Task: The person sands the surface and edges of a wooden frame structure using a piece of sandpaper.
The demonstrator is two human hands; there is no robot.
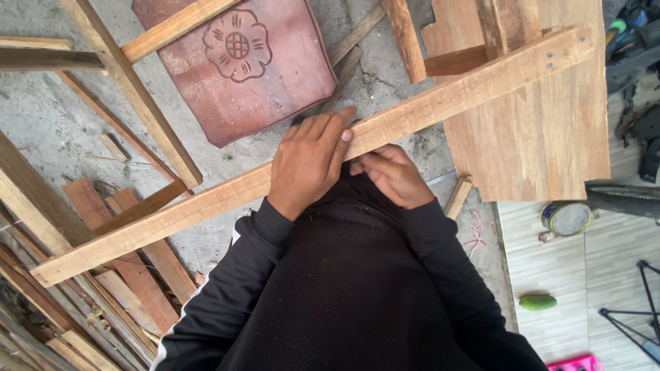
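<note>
A long light wooden plank runs diagonally from lower left to upper right, resting on a wooden frame at its far end. My left hand lies flat over the top of the plank near its middle, fingers pressed on it. Just below the plank's near edge sits my right hand, fingers curled against the underside; whether it pinches something small cannot be told. Black sleeves cover both arms.
A reddish carved panel with a flower motif lies on the concrete beyond the plank. Several wooden slats and offcuts pile up at left. At right, on pale flooring, are a round tin, a green oval object and black tools.
</note>
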